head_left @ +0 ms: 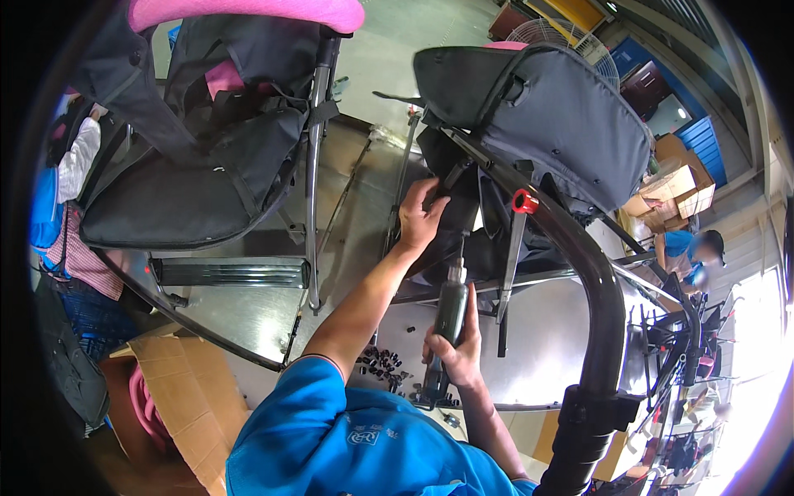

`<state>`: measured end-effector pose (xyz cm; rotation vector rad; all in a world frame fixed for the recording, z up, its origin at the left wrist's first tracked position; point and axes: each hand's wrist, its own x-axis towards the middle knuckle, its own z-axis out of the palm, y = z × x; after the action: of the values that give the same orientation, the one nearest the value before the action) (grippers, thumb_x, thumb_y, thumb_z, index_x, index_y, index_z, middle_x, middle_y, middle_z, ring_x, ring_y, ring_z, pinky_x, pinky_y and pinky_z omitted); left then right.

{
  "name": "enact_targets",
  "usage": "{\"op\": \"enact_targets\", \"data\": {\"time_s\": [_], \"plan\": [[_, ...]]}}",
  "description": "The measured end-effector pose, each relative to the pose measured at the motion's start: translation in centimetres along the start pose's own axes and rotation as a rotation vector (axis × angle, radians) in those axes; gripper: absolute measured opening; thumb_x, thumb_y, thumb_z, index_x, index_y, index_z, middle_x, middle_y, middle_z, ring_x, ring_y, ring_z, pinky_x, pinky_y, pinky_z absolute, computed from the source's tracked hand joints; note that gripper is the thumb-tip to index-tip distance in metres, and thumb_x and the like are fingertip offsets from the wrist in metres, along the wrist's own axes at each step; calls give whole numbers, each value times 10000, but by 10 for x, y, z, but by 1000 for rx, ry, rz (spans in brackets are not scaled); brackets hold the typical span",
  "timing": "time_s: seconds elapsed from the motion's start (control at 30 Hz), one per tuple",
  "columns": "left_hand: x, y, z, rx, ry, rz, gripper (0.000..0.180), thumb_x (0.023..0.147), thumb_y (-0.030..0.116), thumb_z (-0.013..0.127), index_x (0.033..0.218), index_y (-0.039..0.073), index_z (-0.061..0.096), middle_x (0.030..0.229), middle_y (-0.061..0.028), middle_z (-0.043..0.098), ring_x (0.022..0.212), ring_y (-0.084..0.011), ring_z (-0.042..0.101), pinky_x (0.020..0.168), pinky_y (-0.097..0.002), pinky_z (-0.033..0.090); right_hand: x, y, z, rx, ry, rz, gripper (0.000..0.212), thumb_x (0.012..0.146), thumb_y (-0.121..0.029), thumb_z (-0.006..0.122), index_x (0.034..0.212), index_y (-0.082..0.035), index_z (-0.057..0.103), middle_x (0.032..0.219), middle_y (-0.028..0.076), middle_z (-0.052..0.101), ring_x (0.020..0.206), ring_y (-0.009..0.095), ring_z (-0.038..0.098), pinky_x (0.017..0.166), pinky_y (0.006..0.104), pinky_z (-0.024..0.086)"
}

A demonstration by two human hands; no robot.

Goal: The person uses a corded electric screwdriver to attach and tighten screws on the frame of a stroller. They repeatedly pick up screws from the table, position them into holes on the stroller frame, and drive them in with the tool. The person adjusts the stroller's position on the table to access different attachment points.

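Observation:
My right hand (460,351) is wrapped round a dark, upright electric screwdriver (451,310). Its thin bit points away from me, toward the black fabric under a half-assembled stroller (562,124). Farther out and a little to the left, my left hand (422,217) has its fingers curled at a dark part of that stroller's frame. What lies between thumb and fingers there is too dark to make out. A red ring-shaped fitting (523,201) sits on the metal tubing to the right of both hands.
Another black stroller seat (198,182) with pink trim stands at the left. Small black parts (380,364) lie scattered on the shiny metal table (546,347) near me. An open cardboard box (186,397) is at lower left. A thick black curved tube (600,322) rises close on my right; other people are farther off.

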<state>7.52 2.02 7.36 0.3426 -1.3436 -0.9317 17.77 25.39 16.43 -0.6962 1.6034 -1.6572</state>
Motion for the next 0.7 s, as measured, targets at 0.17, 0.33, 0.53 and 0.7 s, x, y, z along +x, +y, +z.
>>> {"op": "enact_targets", "data": {"time_s": [0.17, 0.33, 0.53, 0.7], "plan": [[-1, -14, 4, -68, -115, -112, 342, 767, -31, 718, 1074, 50, 592, 891, -116, 592, 729, -277, 620, 627, -339, 506, 39, -1, 17, 84, -29, 19, 1049, 836, -179, 668, 1539, -179, -111, 724, 122, 584, 550, 187, 596, 498, 331, 542], [-4, -9, 18, 63, 1, -33, 347, 733, -11, 731, 1036, 59, 576, 851, -128, 562, 722, -329, 589, 621, -382, 501, 65, 19, 20, 192, 16, 39, 1042, 860, -279, 720, 1542, -245, -67, 771, 107, 591, 567, 183, 608, 477, 323, 545], [-8, -9, 23, 117, 73, -25, 381, 713, 19, 772, 1018, 56, 547, 839, -122, 566, 732, -322, 604, 629, -403, 513, 72, 25, 27, 253, 57, 66, 1064, 832, -233, 757, 1555, -164, -21, 792, 78, 586, 599, 174, 594, 542, 313, 527], [-11, -10, 25, 84, 128, -51, 400, 741, 49, 796, 1027, 65, 517, 872, -113, 625, 705, -273, 655, 626, -352, 544, 83, 33, 24, 213, 70, 35, 1046, 855, -194, 733, 1552, -161, -46, 797, 85, 590, 596, 178, 599, 541, 311, 527]]}}
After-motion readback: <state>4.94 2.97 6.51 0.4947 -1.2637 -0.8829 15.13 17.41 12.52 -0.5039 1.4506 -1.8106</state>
